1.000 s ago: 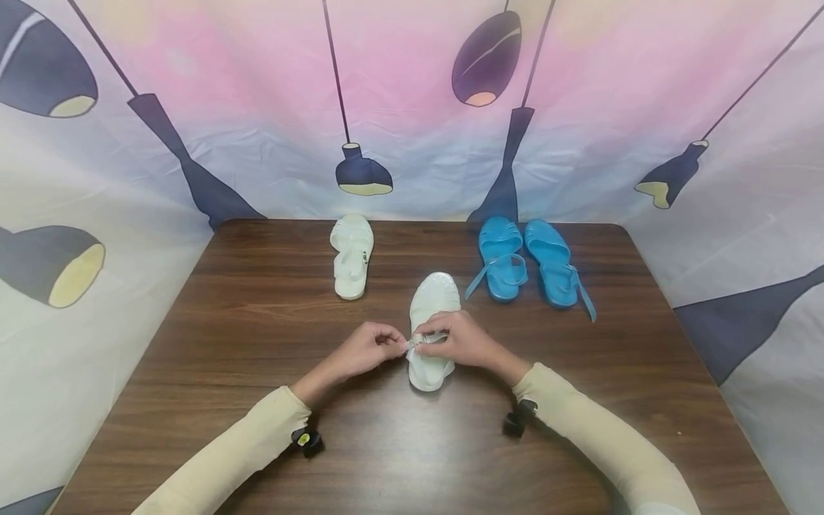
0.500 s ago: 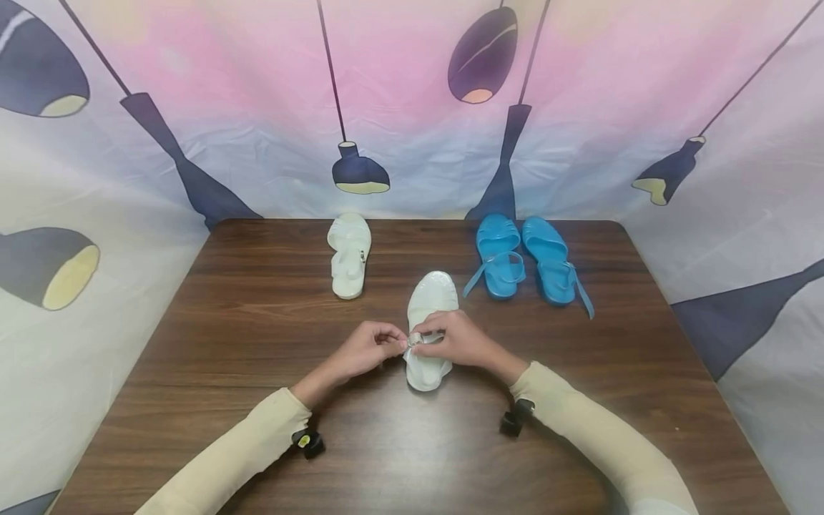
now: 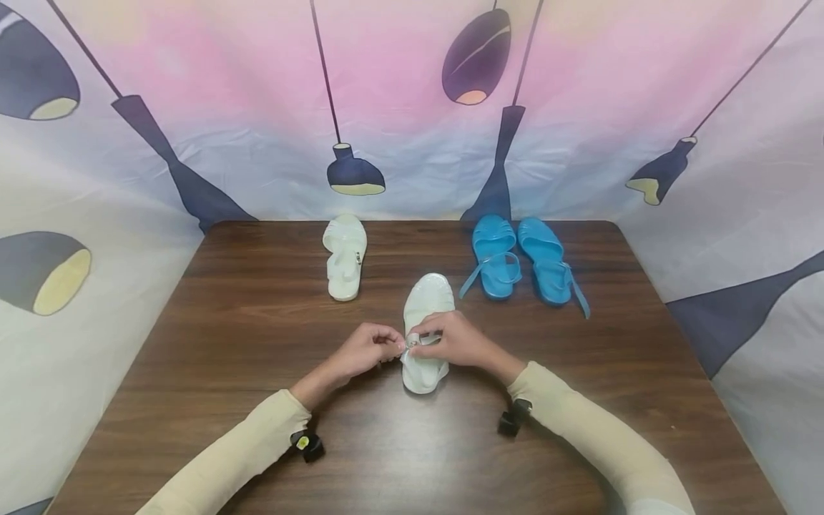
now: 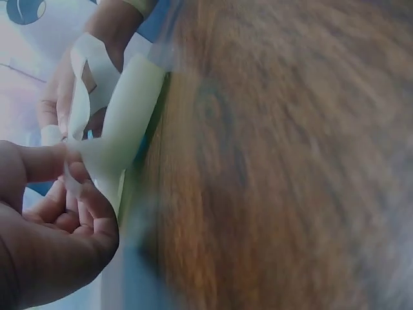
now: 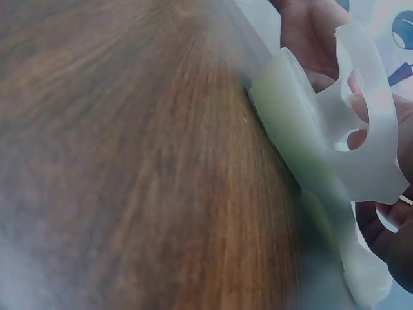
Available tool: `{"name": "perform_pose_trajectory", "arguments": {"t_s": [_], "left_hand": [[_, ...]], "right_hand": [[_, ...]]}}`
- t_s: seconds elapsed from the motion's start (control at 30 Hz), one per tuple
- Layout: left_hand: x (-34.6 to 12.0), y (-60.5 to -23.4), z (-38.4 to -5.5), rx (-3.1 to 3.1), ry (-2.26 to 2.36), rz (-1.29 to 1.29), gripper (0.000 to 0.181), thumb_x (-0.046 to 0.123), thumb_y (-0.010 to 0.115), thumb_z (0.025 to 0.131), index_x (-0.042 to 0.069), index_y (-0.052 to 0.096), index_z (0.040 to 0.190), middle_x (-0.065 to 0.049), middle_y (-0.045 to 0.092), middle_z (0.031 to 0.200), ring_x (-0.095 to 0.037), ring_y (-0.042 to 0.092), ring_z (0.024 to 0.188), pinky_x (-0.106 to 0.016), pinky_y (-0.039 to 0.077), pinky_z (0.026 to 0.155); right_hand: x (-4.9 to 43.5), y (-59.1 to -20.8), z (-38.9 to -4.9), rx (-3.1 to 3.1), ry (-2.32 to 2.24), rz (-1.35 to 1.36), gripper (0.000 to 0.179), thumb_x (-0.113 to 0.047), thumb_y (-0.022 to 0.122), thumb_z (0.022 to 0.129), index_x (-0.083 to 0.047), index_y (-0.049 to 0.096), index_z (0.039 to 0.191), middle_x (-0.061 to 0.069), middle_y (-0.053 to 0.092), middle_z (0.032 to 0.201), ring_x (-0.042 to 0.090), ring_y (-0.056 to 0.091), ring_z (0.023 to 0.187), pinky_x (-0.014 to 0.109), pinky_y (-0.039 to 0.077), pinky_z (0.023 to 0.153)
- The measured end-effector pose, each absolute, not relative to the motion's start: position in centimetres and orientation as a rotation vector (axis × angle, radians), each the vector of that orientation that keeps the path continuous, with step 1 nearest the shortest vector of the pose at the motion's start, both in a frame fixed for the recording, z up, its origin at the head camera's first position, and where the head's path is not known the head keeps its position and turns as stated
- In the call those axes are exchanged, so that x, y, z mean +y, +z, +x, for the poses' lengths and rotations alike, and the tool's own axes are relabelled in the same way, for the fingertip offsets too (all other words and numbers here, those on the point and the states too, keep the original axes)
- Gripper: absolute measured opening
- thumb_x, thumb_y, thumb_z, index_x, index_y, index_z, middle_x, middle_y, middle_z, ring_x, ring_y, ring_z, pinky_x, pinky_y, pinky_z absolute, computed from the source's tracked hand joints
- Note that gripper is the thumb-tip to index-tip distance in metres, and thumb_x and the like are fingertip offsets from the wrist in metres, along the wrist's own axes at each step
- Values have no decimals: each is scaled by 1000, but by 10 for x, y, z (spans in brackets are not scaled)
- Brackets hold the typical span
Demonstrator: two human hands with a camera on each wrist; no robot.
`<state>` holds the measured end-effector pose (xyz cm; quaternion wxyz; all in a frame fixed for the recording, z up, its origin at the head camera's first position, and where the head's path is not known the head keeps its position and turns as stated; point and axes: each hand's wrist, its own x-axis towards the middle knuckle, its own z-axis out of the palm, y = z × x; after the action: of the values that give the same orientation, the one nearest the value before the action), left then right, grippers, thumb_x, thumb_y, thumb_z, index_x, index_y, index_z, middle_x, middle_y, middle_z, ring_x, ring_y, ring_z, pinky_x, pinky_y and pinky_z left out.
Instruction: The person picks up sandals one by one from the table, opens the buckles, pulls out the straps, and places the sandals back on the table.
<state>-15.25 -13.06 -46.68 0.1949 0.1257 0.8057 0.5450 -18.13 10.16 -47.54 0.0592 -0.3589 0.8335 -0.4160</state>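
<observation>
A white sandal (image 3: 429,295) lies on the table in the head view, toe pointing to the far edge. At its left side my left hand (image 3: 365,349) pinches the end of the thin ankle strap (image 4: 73,186) between thumb and forefinger. From the other side my right hand (image 3: 458,340) reaches across the sandal and holds the strap's buckle (image 3: 413,340) between thumb and fingers. In the right wrist view the heel part (image 5: 361,165) stands up from the sole; the fingers hide part of the buckle there.
Another white sandal (image 3: 344,257), its strap fastened, lies near the far edge on the left. Two blue sandals (image 3: 494,257) with loose straps lie at the back right. A printed curtain (image 3: 412,107) hangs behind the brown wooden table (image 3: 257,300).
The whole head view has drifted slightly, so everything appears a little further left. Both hands keep their hold at the buckle and strap, with hardly any visible finger movement.
</observation>
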Motion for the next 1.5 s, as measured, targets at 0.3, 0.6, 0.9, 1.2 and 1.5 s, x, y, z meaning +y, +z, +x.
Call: {"name": "perform_pose_trajectory", "arguments": {"t_s": [0.3,0.6,0.9,1.2,1.5], "left_hand": [[-139,-464,-151,2287,1497,354,16,13,67,97,-1,72,100,-11,69,87,-19,60,75,-32,53,59],[-135,-460,-152,2282,1478,341,16,13,66,97,-1,74,98,-3,67,82,-18,58,73,-30,52,60],[-139,-459,-151,2301,1439,345,14,13,66,97,0,71,97,-3,68,83,-19,60,75,-33,55,61],[-132,-459,-149,2277,1521,301,12,10,67,95,-2,72,96,-1,66,79,-19,58,71,-31,52,58],[-138,-456,-150,2302,1449,354,14,14,66,96,1,72,98,-5,69,84,-21,61,76,-36,55,61]], "right_hand": [[97,-482,-181,2516,-1310,-1052,29,-26,85,86,-10,80,110,-1,77,102,6,69,92,24,57,80],[98,-479,-181,2511,-1303,-1042,28,-28,85,86,-12,80,109,-3,77,100,6,68,91,25,57,80],[99,-478,-180,2531,-1293,-984,34,-29,84,87,-9,79,114,0,78,105,10,70,97,28,58,84],[96,-477,-180,2555,-1287,-1073,26,-25,86,85,-12,81,107,-4,77,97,4,65,85,22,55,74],[97,-476,-179,2582,-1270,-1031,31,-23,85,85,-7,79,111,1,78,103,9,69,93,24,56,81]]}}
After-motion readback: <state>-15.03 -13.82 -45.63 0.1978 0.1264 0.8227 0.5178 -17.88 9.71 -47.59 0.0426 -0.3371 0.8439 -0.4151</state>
